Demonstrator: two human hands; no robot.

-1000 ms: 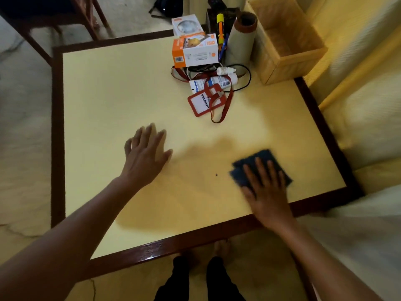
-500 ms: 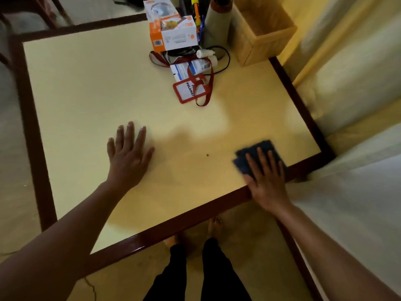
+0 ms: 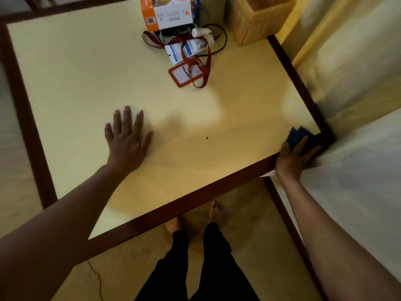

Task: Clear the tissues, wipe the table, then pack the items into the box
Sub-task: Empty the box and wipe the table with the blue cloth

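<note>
Left hand: the left hand (image 3: pixel 128 137) lies flat, fingers spread, on the cream-topped table with a dark brown wooden border (image 3: pixel 86 83).
Right hand: the right hand (image 3: pixel 293 159) presses straight fingers onto a dark blue cloth (image 3: pixel 301 135) at the table's near right corner.
Items: a red badge holder with lanyard (image 3: pixel 184 74) and an orange-and-white carton (image 3: pixel 167 14) cluster at the far edge, beside a light wooden box (image 3: pixel 260 20).

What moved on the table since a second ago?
The right hand slid the blue cloth rightwards to the near corner of the table. The left hand stayed flat on it; the red badge and the carton did not move.
</note>
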